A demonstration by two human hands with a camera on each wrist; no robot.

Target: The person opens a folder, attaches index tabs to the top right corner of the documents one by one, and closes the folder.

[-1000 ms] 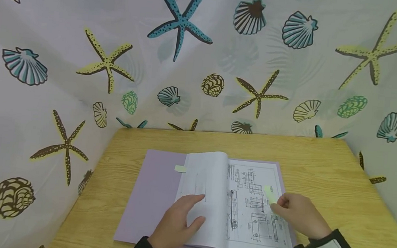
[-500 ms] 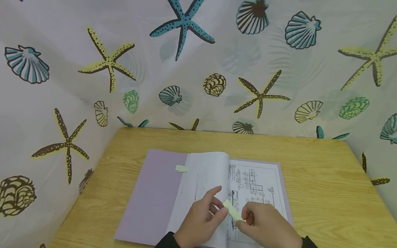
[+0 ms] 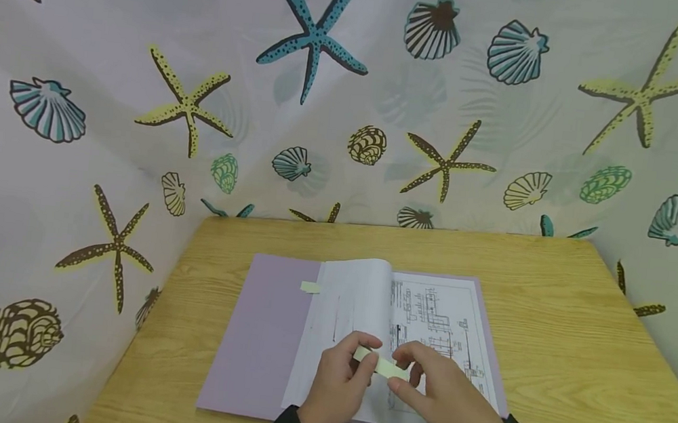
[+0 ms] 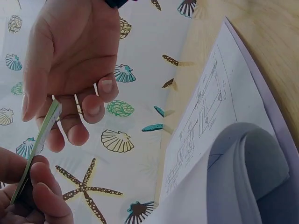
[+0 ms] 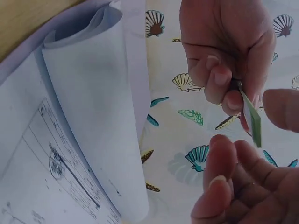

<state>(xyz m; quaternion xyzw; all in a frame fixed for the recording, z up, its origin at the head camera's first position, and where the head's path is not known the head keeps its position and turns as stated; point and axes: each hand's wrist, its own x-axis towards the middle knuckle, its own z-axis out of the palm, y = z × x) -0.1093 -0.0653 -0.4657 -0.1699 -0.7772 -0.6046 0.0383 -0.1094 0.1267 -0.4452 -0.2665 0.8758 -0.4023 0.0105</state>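
A small pale green sticky note pad [image 3: 384,366] is held above the open booklet [image 3: 274,335]. My left hand [image 3: 336,383] grips its left end between thumb and fingers; in the left wrist view the strip [image 4: 41,133] slants up out of that hand. Around its other end is my right hand [image 3: 450,398], thumb and fingers spread. In the right wrist view a gap shows between the right fingers [image 5: 220,158] and the strip [image 5: 252,119]. The booklet has a lilac cover, and technical drawings fill its right page [image 3: 428,308].
A pale green tab [image 3: 310,288] sticks out from the left page's edge. Turned pages [image 3: 362,289] bulge up in a curve at the middle of the booklet. Beneath lies a wooden table [image 3: 550,313], with a shell-and-starfish patterned cloth [image 3: 337,102] behind and beside it.
My right hand came left from the right page with the pad, then loosened its pinch. My left hand moved right off the left page and now grips the pad.
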